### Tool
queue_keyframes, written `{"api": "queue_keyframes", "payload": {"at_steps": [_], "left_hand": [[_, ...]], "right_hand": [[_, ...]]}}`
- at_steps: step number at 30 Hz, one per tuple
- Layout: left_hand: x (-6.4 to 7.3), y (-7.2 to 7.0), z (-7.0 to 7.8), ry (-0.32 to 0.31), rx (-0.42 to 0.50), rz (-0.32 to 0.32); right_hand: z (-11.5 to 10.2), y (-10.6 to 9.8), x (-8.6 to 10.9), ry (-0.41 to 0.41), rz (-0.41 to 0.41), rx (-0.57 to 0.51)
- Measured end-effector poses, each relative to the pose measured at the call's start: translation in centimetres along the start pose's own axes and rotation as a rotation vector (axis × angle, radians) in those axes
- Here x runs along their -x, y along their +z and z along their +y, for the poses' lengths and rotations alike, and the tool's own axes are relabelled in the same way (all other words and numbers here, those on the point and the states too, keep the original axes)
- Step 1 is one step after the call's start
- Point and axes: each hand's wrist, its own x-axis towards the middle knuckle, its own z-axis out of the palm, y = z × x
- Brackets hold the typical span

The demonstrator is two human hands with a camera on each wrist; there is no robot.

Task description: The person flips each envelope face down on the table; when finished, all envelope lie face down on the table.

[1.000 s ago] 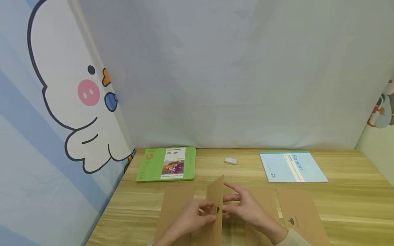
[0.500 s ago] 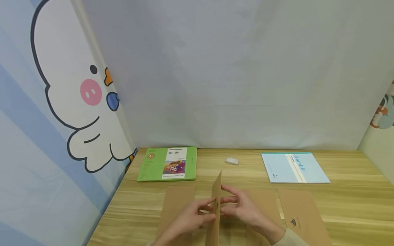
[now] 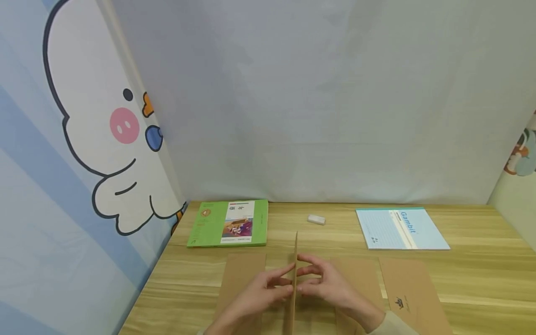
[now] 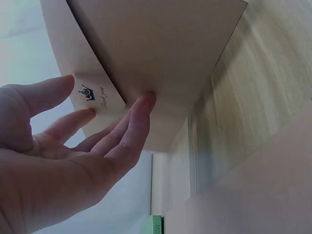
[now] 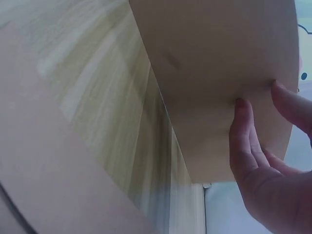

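Note:
A brown kraft-paper envelope (image 4: 156, 53) stands on edge between the two hands, seen nearly edge-on in the head view. Its flap carries a crown and "Thank you" print, visible in the left wrist view. The left hand (image 3: 268, 288) touches the printed side with extended fingertips and thumb. From the other side, the right hand (image 3: 324, 281) presses its fingertips and thumb against the plain face (image 5: 219, 63). Similar brown envelopes lie flat about the hands: one at left (image 3: 244, 270), one partly under the right forearm (image 3: 361, 274), and one with a crown print (image 3: 412, 288) further right.
On the wooden table (image 3: 473, 274), a green book (image 3: 205, 228) lies at the back left. A white eraser-like block (image 3: 316, 219) sits at the back middle, and a light-blue "Gambit" notebook (image 3: 383, 232) at the back right. A pale curtain (image 3: 314, 116) hangs behind.
The envelope has turned from showing its printed face at a slant to nearly edge-on in the head view. Both hands stay on its two sides, with the left fingers shifted slightly up.

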Motion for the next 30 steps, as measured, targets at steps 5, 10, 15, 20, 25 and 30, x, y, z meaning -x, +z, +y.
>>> {"api": "queue_keyframes", "payload": {"at_steps": [5,10,15,20,25,30], "left_hand": [[0.1,-0.2,0.2,0.011,0.073,-0.045],[0.2,-0.2,0.3,0.007,0.135,-0.047],[0.6,-0.1,0.7,-0.006,0.203,-0.030],[0.7,0.0,0.9,-0.017,0.240,-0.026],[0.7,0.0,1.0,-0.028,0.257,-0.018],[0.9,0.1,0.9,-0.008,0.323,-0.017]], "right_hand": [[0.7,0.1,-0.1,-0.036,0.020,0.030],[0.9,0.2,-0.1,-0.040,0.041,0.077],[0.9,0.2,-0.1,-0.016,0.060,0.118],[1.2,0.0,-0.2,-0.025,0.083,0.189],[1.7,0.0,-0.2,-0.046,0.122,0.259],[1.8,0.1,0.0,-0.013,0.158,0.293]]}}
